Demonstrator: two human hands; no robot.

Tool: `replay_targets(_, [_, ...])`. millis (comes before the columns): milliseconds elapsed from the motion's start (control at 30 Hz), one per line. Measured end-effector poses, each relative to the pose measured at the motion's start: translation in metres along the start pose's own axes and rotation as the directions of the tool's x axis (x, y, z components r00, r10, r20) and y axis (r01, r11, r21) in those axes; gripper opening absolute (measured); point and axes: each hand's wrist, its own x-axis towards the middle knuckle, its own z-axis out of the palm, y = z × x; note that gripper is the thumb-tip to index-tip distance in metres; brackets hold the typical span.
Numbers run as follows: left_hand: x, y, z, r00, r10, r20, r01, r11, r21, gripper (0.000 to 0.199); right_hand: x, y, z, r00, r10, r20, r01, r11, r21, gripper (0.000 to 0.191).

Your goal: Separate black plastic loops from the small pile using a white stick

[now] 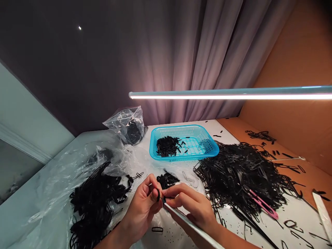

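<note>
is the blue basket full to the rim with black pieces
No: the blue basket has black pieces heaped at its left, with bare floor showing.

We find the black piece partly covered by the left hand. The pale strip at the right hand is cut off below, as is the front edge of the worktop. Specks toward that edge: too small to identify.

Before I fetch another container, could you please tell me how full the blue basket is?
Partly full: the basket has black pieces heaped at left, with mostly bare base at right.
</note>
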Motion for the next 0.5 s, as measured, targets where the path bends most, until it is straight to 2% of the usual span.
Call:
replay_targets(233, [0.0,0.0,0.0,1.0,0.011,0.002,-0.011,1.0,0.001,0.028,-0.003,0.012,0.008,0.991,-0.116,-0.06,0.111,0.991,-0.077,0.005])
replay_targets(500, [-0.002,-0.001,-0.001,1.0,0.015,-0.007,-0.015,1.0,0.019,0.028,-0.004,0.014,0.008,0.992,-0.116,-0.052,0.113,0.992,-0.063,0.006])
